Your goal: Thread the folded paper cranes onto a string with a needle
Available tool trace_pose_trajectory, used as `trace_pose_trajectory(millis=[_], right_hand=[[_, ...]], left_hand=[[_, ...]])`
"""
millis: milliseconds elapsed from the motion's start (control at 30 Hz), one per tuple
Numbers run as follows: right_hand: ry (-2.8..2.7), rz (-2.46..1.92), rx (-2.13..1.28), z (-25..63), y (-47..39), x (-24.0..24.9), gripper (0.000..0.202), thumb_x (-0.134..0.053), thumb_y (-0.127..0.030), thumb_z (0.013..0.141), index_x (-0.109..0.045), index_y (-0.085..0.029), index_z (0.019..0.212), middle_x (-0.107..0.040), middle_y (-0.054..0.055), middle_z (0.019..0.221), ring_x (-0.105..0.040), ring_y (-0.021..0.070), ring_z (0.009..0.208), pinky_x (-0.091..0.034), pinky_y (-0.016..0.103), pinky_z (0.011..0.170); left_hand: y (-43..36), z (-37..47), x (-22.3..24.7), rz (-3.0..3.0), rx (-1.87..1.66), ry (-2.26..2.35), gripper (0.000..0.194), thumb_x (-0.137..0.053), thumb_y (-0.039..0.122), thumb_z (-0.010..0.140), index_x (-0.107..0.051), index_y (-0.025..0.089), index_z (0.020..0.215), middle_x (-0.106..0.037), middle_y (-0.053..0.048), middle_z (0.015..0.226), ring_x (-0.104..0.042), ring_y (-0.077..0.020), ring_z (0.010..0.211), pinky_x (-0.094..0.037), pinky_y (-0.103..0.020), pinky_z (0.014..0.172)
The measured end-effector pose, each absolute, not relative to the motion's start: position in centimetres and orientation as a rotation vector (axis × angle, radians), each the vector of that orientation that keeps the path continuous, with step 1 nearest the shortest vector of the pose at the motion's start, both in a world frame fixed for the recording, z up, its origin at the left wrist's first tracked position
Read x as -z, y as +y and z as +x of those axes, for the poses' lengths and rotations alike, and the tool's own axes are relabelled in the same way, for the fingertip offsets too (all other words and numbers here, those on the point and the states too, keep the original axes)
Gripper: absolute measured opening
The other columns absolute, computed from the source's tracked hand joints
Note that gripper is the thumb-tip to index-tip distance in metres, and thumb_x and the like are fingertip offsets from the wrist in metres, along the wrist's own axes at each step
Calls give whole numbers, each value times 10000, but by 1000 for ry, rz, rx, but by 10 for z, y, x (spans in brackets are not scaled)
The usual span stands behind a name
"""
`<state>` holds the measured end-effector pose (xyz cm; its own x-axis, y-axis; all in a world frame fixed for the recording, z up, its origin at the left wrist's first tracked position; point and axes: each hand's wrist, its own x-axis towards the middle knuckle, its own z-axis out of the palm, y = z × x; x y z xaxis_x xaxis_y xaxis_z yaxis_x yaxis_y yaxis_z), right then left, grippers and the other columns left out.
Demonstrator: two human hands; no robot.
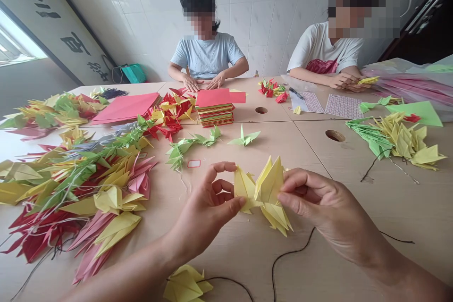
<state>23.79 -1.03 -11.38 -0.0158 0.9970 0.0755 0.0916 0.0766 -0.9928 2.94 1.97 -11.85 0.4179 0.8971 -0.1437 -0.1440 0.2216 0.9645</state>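
Note:
A yellow origami crane (264, 188) is held up over the near middle of the table between my two hands. My left hand (208, 207) pinches its left wing between thumb and forefinger. On the other side, the thumb and fingers of my right hand (318, 203) close on the right wing. Several yellow folded points hang below, so more than one crane may be stacked here; I cannot tell. A black string (283, 257) lies on the table beneath. Near the bottom edge rests another yellow folded piece (187, 285) with a dark string running across it.
Strings of coloured paper cranes (88, 184) cover the left side. A stack of coloured paper (215, 113) and a green crane (244, 138) lie ahead. Green and yellow cranes (403, 139) sit at right. Two people work across the table (269, 151), which has round holes.

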Motion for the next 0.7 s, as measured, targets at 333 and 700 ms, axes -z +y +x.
trace_pose_trajectory(millis=[333,700], right_hand=[[-1653,-1286,-886,231,-16,114,92,-613,-229,842,-608,-239,751,-609,5,809,-596,149,763,-504,266,663],[-1706,-1259,-927,231,-19,113,74,-584,-210,869,-607,-254,814,-632,-11,871,-610,136,812,-508,260,718]], left_hand=[[18,33,115,926,-810,677,529,-755,167,761,-467,260,1195,-682,-26,951,-611,-141,822,-447,-254,717],[13,34,114,884,-764,646,436,-764,187,761,-538,228,1130,-701,-30,968,-629,-134,856,-447,-239,753]])
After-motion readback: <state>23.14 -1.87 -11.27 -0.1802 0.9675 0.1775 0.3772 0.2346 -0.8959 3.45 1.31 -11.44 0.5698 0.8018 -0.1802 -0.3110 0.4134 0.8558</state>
